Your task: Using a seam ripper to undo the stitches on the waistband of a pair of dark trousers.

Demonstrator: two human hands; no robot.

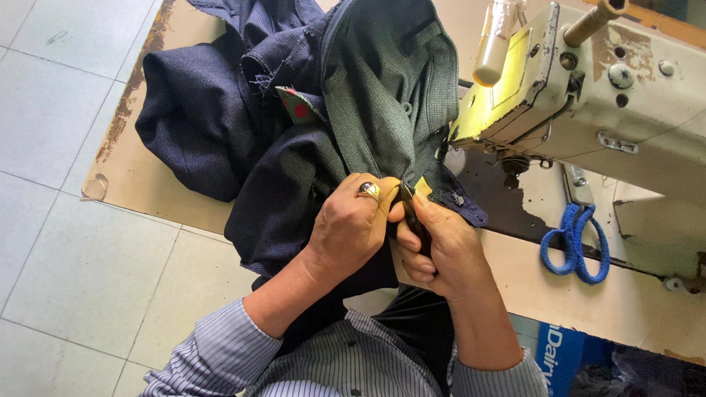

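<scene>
Dark garment (pixel 294 125) lies heaped on the counter (pixel 140 184) beside the sewing machine (pixel 625 95); left hand (pixel 353 224) fingers pinch its edge, right hand (pixel 445 246) fingers clasp a small dark clipper (pixel 413 213) there. Blue-handled scissors (pixel 575 242) lie well apart, right.

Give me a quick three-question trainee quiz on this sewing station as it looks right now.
1. True or false: the blue-handled scissors are in the right hand.
2. Which hand wears the ring? A) left hand B) right hand
3. Fill in: both hands meet at the edge of the dark garment, where the right hand holds a small dark ____.

Key
1. False: they lie on the table below the sewing machine.
2. A
3. Tool, probably thread snips; its exact kind is hard to tell.
</scene>
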